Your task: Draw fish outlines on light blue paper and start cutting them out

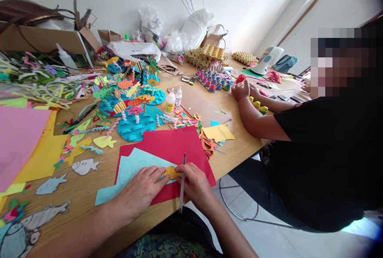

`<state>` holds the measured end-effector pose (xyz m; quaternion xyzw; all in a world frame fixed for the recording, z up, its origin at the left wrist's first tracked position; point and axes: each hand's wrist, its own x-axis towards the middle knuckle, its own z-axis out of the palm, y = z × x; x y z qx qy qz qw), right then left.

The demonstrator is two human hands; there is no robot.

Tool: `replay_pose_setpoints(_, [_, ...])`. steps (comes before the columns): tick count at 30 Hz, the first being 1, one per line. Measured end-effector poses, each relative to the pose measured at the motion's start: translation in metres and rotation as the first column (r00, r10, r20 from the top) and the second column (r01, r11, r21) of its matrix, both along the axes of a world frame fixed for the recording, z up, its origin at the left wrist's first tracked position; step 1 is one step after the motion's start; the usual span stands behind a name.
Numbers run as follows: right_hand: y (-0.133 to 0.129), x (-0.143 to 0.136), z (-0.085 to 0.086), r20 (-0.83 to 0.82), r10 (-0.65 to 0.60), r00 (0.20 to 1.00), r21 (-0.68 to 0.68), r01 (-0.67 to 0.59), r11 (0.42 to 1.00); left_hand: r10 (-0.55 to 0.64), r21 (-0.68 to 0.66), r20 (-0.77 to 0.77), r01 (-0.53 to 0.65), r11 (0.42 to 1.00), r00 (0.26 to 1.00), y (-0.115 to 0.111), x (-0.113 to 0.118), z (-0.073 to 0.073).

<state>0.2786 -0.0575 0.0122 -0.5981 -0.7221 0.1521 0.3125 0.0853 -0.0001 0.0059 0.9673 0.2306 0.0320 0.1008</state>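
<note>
My left hand (143, 191) lies flat on a light blue paper sheet (131, 168) and pins a small orange paper fish (171, 172) with its fingertips. My right hand (196, 186) holds a grey pencil (182, 182) upright, its tip at the fish's right edge. The blue sheet rests on a red paper sheet (176, 144) near the front edge of the wooden table (89, 188).
A person in a black shirt (329, 158) sits at the right, hands (242, 89) on the table. Colourful paper fish on blue trays (134, 126), two glue bottles (173, 100), egg cartons (206, 54), a cardboard box (44, 36), and paper scraps crowd the table. Grey fish cut-outs (85, 166) lie at the left.
</note>
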Motion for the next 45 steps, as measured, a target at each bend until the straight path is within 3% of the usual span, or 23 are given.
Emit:
replay_pose_setpoints(7, [0.007, -0.006, -0.013, -0.025, 0.048, 0.999, -0.005, -0.048, 0.999, 0.021, -0.003, 0.023, -0.021, 1.000, 1.000, -0.002, 0.000, 0.002])
replay_pose_setpoints(13, [0.006, -0.003, -0.020, -0.066, 0.055, 0.996, -0.017, -0.057, 0.998, -0.038, -0.156, 0.159, 0.063, 0.986, 0.987, 0.012, -0.017, 0.003])
replay_pose_setpoints(16, [0.006, -0.003, -0.019, -0.072, 0.055, 0.996, -0.018, -0.056, 0.998, -0.068, -0.197, 0.147, 0.097, 0.976, 0.987, 0.018, -0.023, 0.008])
replay_pose_setpoints(20, [0.006, -0.003, -0.018, -0.075, 0.050, 0.996, -0.036, -0.053, 0.998, -0.145, -0.085, 0.093, 0.153, 0.985, 0.985, 0.017, -0.021, 0.012])
replay_pose_setpoints(25, [0.007, -0.003, -0.017, -0.087, 0.043, 0.995, -0.049, -0.047, 0.998, -0.148, 0.085, 0.062, 0.143, 0.986, 0.987, 0.009, -0.016, 0.004])
replay_pose_setpoints(39, [0.006, -0.002, -0.014, -0.139, 0.016, 0.990, -0.052, -0.024, 0.998, -0.131, 0.132, 0.006, 0.130, 0.983, 0.991, 0.005, -0.009, 0.007])
replay_pose_setpoints(45, [0.004, 0.007, 0.005, -0.289, -0.097, 0.952, -0.110, 0.068, 0.992, -0.090, 0.155, 0.010, 0.087, 0.984, 0.996, 0.003, -0.005, 0.002])
